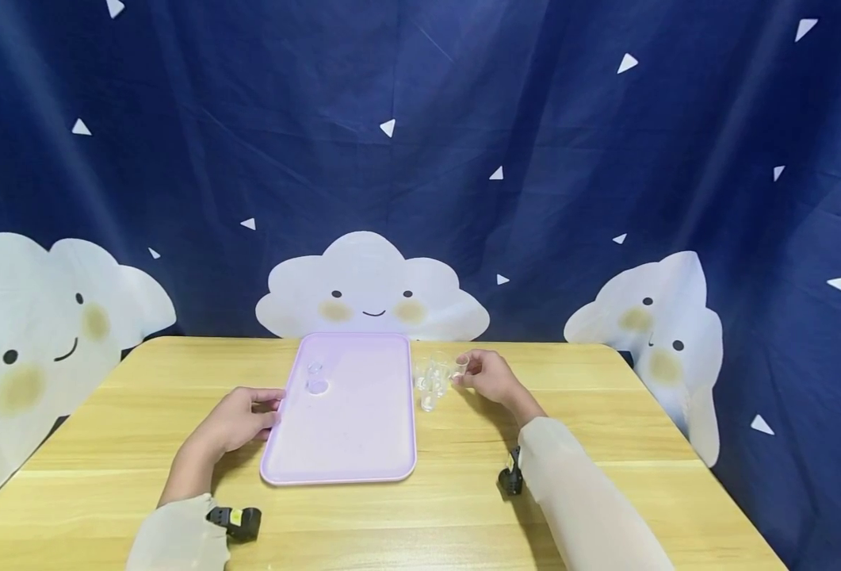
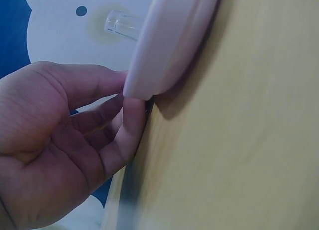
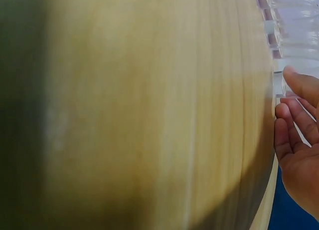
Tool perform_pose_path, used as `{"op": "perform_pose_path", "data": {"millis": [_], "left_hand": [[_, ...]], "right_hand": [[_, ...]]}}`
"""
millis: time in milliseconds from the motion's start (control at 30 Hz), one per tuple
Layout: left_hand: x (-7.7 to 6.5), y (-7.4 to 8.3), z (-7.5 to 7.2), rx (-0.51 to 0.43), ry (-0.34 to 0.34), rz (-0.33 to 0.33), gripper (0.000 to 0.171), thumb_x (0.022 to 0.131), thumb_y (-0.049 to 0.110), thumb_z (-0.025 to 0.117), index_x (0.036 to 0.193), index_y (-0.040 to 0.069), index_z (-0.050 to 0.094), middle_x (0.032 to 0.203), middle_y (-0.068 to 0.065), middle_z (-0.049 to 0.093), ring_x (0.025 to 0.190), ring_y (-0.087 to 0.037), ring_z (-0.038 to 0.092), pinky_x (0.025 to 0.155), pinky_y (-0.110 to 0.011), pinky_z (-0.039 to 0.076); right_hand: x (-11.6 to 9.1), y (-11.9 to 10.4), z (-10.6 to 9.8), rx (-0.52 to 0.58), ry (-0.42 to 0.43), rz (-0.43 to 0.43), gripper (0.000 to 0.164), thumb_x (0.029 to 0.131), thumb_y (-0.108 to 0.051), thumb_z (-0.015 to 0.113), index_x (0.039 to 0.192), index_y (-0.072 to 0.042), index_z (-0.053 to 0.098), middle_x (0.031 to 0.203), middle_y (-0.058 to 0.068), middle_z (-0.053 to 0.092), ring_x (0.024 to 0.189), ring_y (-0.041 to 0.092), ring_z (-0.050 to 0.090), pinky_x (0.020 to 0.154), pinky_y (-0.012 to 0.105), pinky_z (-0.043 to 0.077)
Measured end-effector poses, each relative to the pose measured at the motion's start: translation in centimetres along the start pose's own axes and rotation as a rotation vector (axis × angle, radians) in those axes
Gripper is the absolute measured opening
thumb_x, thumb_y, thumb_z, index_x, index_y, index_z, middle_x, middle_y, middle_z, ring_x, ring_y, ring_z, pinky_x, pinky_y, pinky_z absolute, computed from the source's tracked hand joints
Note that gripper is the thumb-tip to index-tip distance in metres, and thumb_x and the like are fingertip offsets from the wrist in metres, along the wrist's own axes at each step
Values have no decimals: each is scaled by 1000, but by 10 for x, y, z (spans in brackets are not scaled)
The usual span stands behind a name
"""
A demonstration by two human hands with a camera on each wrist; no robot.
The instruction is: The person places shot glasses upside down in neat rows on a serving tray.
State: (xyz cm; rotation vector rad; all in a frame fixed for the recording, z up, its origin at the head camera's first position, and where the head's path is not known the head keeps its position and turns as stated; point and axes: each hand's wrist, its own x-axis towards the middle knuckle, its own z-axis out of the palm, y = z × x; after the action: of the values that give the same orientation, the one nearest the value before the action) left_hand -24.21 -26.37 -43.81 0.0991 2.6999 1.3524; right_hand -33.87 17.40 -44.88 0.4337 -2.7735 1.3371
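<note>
A flat lilac tray [image 1: 349,440] with a raised rim lies on the table. My left hand [image 1: 236,422] pinches its left edge, thumb at the rim and fingers below, as the left wrist view shows. One small clear cup [image 1: 316,381] stands on the tray toward its far left. My right hand [image 1: 493,377] is just beyond the tray's right side and pinches another small clear cup [image 1: 460,365] between thumb and fingers. Beside that hand, several more clear cups [image 1: 429,399] stand in a close cluster along the tray's right edge, overlapping one another in the head view.
The wooden table [image 1: 463,523] ends at a dark blue curtain [image 1: 449,198] printed with clouds and triangles. Small black cameras [image 1: 235,523] are strapped at both wrists, over pale sleeves.
</note>
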Motion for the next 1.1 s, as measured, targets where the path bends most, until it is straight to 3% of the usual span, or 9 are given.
{"op": "perform_pose_path", "data": {"millis": [500, 733, 1100], "left_hand": [[-2, 2, -1, -6, -3, 6, 43, 94, -5, 62, 136, -13, 57, 120, -26, 65, 93, -24, 64, 73, -32, 62], [-2, 2, 0, -14, -2, -3, 44, 93, -5, 61, 136, -13, 57, 122, -27, 65, 94, -24, 64, 73, -32, 62], [-2, 2, 0, -17, -1, -11, 44, 94, -4, 61, 137, -12, 57, 121, -25, 65, 94, -24, 64, 74, -33, 62]], "right_hand": [[1, -4, -2, 1, -5, 42, 25, 86, -3, 80, 109, 0, 71, 95, 8, 71, 91, 21, 65, 87, 37, 55], [0, -4, -9, -23, -30, 25, 27, 85, -4, 79, 109, 3, 70, 96, 10, 69, 95, 25, 67, 90, 42, 56], [-1, -7, -23, -40, -43, -59, 29, 85, -4, 80, 109, 6, 69, 91, 10, 67, 90, 25, 68, 79, 34, 57]]}}
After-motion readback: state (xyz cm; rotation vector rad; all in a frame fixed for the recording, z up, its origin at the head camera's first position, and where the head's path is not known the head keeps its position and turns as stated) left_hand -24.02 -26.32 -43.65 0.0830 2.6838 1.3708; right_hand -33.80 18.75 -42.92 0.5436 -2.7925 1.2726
